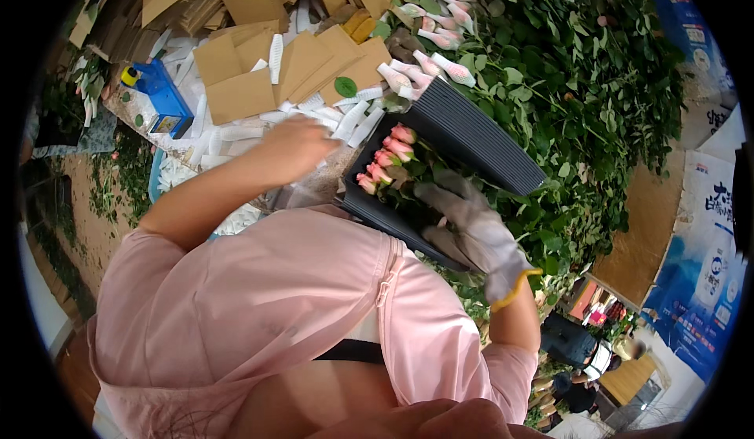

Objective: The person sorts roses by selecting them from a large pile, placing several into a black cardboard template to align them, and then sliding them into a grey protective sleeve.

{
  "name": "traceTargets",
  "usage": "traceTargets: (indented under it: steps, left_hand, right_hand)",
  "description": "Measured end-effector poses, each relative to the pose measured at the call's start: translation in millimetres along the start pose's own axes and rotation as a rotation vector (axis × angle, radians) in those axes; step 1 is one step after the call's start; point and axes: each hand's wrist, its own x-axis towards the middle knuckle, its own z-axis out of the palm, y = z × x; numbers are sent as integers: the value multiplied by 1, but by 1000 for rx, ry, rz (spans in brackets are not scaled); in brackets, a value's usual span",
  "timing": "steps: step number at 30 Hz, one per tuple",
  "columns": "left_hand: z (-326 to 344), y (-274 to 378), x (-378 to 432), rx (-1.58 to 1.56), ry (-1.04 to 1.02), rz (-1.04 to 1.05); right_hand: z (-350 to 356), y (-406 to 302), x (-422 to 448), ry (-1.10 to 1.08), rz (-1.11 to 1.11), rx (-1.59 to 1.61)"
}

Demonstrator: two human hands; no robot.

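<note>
My bare left hand (300,147), blurred by motion, hangs over white foam mesh sleeves (352,122), left of a black ribbed trough (483,135). Whether its fingers hold anything is not clear. Inside the trough, pink roses (386,159) lie with their heads together at the left end, in two rows. My right hand (471,221) wears a grey-white glove with a yellow cuff. It reaches into the trough over the leafy stems, fingers and thumb spread to either side. The blur and foliage hide whether it grips the stems.
Brown cardboard sheets (241,80) and a blue tape dispenser (168,100) lie on the table at left. Sleeved roses (453,68) with thick foliage (565,115) are heaped beyond the trough. A blue tub (156,177) stands below the table edge. Another person (580,350) is at far right.
</note>
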Motion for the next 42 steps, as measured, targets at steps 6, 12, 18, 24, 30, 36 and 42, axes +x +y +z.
traceTargets:
  steps: [6,12,18,24,30,36,42]
  left_hand:
    - [48,27,56,-498,290,139]
    - [72,24,56,-539,313,47]
    - [74,22,56,-511,261,52]
    - [80,18,59,-545,268,57]
    - [82,19,58,-556,297,61]
    - [66,22,59,-349,418,220]
    - [70,15,62,-454,277,270]
  right_hand:
    - [58,32,67,-381,72,-385]
    - [75,44,61,-276,-3,-396]
    - [94,36,66,-296,-107,-342]
    - [75,32,61,-256,17,-237]
    - [83,53,83,84,371,1328]
    - [98,73,81,194,-18,422]
    - [86,67,63,116,186,-149]
